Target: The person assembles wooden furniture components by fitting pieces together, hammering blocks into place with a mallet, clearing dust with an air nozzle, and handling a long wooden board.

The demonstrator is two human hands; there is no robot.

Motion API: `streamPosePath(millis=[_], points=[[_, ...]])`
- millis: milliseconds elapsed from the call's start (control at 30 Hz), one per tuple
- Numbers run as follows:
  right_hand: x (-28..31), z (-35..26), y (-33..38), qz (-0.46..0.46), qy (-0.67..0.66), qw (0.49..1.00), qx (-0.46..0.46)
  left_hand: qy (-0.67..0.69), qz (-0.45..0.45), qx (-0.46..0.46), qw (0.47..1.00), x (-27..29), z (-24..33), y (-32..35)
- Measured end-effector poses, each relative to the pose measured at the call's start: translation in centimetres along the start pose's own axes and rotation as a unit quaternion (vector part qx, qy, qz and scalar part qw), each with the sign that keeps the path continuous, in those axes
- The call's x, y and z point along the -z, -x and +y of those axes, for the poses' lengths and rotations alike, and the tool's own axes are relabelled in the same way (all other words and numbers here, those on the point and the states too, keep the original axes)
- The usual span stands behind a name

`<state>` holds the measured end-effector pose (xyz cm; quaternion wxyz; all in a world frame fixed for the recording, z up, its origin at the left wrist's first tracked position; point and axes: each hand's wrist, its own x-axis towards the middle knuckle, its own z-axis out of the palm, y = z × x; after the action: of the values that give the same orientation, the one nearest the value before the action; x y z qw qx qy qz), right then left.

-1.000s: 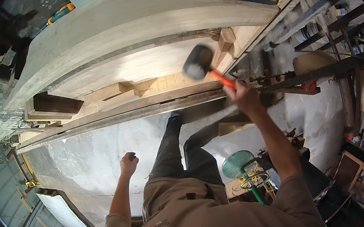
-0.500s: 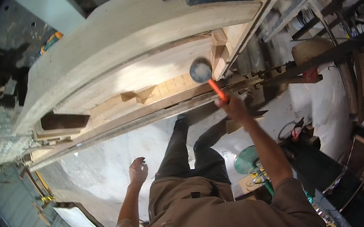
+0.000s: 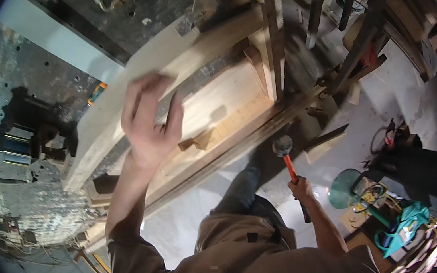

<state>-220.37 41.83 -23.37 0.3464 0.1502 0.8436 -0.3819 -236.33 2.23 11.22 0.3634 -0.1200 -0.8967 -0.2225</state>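
My right hand (image 3: pixel 300 187) grips the orange-and-black handle of a mallet (image 3: pixel 290 166), held low over the floor at my right side. The mallet's round head is dark with a worn, pale face. My left hand (image 3: pixel 151 126) is raised over a wooden frame, its fingers curved and apart with nothing between them. Beneath it lies the frame's curved board (image 3: pixel 110 111), partly hidden by the hand. Inside the frame is a pale panel (image 3: pixel 228 93), and a small wooden block (image 3: pixel 200 139) sits against the near rail (image 3: pixel 240 127). Whether the left fingertips touch the board I cannot tell.
A metal bench top with holes (image 3: pixel 38 62) extends behind the frame. A thick upright board (image 3: pixel 271 29) crosses the frame's right end. At the right are a green round-topped object (image 3: pixel 345 188), a black box (image 3: pixel 417 167) and stacked wood (image 3: pixel 412 17). A loose plank (image 3: pixel 327 144) lies near the mallet.
My left hand has risen from beside my body to above the frame. The mallet, still in my right hand, has come away from the frame's right corner toward me. The view has turned.
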Motion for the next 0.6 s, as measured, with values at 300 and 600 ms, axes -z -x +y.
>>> streamPosePath(millis=[300,600], points=[[-5.2,-3.0,6.4,0.019,-0.221,0.975,0.012,-0.238,0.06,-0.344,0.906,-8.0,-0.5,-25.5],[-1.4,-17.5,4.7,0.23,-0.655,0.705,0.146,-0.411,-0.104,-0.372,0.826,-13.2,-2.4,-30.1]])
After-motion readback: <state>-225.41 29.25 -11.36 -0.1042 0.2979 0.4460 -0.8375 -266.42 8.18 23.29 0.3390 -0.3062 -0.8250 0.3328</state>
